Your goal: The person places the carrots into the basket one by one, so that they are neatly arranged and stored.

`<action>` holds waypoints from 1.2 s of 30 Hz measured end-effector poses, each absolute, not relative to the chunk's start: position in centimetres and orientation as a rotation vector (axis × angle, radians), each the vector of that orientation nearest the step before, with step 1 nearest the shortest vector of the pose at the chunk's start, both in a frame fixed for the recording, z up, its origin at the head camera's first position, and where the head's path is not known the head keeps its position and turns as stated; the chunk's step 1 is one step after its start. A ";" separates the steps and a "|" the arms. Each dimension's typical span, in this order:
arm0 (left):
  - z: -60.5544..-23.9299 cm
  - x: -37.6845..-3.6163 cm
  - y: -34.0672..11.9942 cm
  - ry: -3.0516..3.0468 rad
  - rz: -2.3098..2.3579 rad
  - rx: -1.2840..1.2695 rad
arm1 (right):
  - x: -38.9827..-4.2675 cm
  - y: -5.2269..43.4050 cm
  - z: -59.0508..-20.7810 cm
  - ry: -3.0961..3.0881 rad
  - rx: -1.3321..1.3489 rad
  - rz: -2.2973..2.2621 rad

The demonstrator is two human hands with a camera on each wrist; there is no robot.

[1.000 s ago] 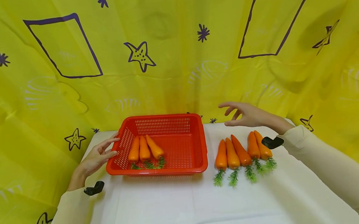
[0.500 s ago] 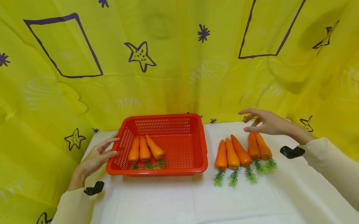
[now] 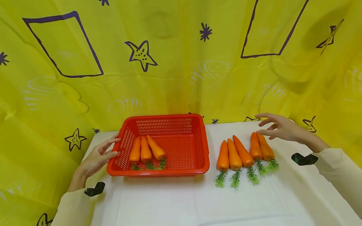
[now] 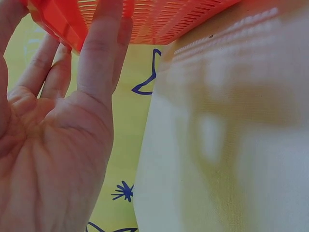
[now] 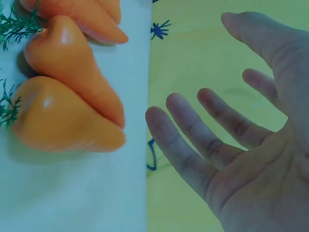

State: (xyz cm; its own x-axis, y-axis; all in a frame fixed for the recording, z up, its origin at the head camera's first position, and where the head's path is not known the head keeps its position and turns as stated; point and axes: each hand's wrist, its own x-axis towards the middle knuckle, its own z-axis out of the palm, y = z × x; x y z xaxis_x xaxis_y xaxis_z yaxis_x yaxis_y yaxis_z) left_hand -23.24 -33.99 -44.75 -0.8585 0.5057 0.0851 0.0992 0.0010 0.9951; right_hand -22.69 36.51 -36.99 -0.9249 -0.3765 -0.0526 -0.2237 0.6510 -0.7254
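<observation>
Between picks, by the look of it: three carrots (image 3: 145, 149) already in the basket (image 3: 202, 142), five more (image 3: 244, 152) in a row on the white cloth (image 3: 185, 205) right of the basket, tips toward the backdrop (image 3: 172, 59), green tops toward the wearer.

Right hand (image 3: 281, 128) open, fingers spread and loosely bent, holding nothing; hovering just beyond the tips of the two carrots farthest from the basket, apart from them. Seen from the right wrist, fingers (image 5: 193, 140) near the pointed ends of those carrots (image 5: 67, 116) but not touching.

Left hand (image 3: 95, 160) at the basket's left wall, fingers straight, resting against the rim (image 4: 63, 26), apparently steadying it.

Next move, as a judgement: lowering the right hand onto the outermost carrot (image 3: 265, 148), closing round its body, then lifting clear of its neighbour before crossing to the basket.
</observation>
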 end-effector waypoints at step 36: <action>-44.7 -23.3 -34.2 2.040 1.890 0.613 | -22.4 38.8 -42.7 2.332 -0.185 -1.270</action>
